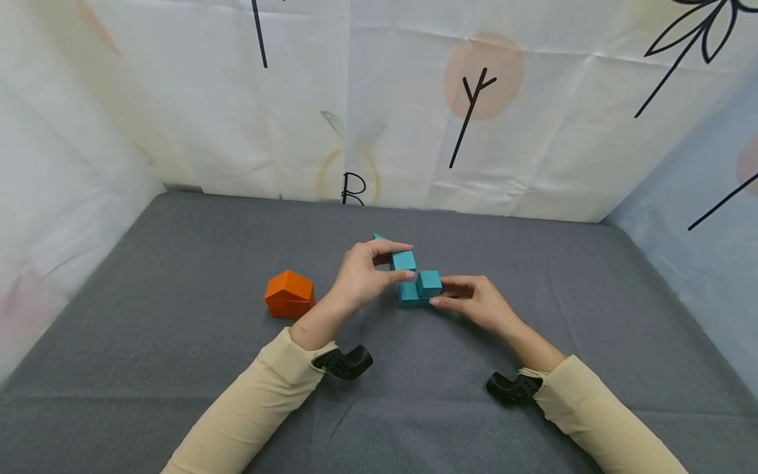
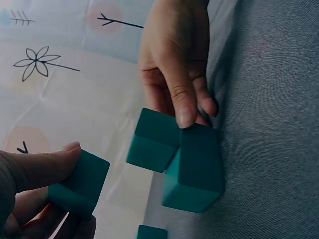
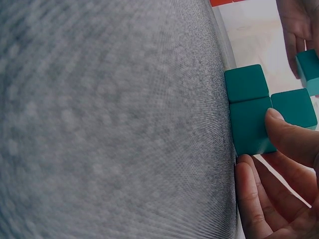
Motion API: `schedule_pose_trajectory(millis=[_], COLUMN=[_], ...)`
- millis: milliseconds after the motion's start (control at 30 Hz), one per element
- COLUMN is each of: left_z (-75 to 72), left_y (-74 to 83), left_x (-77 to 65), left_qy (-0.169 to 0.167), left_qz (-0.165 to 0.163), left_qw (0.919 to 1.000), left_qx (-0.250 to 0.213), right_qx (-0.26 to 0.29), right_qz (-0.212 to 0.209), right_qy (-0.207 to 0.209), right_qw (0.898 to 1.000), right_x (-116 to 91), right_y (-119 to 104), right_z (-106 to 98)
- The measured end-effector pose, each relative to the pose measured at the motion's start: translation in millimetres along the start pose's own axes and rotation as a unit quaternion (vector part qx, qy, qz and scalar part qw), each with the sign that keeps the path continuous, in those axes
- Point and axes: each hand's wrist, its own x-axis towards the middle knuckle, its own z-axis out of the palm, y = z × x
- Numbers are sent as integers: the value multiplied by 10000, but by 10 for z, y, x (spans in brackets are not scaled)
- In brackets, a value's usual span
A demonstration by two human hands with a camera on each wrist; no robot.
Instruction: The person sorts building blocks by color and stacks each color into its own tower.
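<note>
My left hand [image 1: 365, 271] pinches a teal cube [image 1: 403, 261] between thumb and fingers, held up a little above the other cubes. Below and to its right, two teal cubes [image 3: 247, 83] sit side by side on the cloth, and another teal cube [image 1: 429, 283] rests on top of the right-hand one. My right hand [image 1: 476, 299] grips that lower right cube [image 3: 251, 124], its thumb on the near face. In the left wrist view, a gap separates the pinched cube [image 2: 82, 181] from the stacked ones.
An orange block shape [image 1: 289, 295] with a pointed top stands to the left of my left hand. Behind that hand, another teal piece [image 1: 378, 236] is mostly hidden. Grey cloth [image 1: 177, 342] covers the table; patterned white curtains [image 1: 403, 131] close off the back and sides.
</note>
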Motion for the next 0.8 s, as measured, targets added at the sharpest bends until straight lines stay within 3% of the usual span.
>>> schedule_pose_trajectory(millis=[333, 800], left_z=[113, 218], left_y=[-115, -241], left_x=[-3, 46], left_qy=[-190, -285], left_qz=[-86, -379], left_qw=[9995, 9989], left_qx=[234, -49], right_qx=[-16, 149], right_qz=[-40, -50], right_qy=[-14, -49], right_qw=[10000, 9999], right_x=[-2, 10], right_y=[-8, 11], right_z=[4, 3])
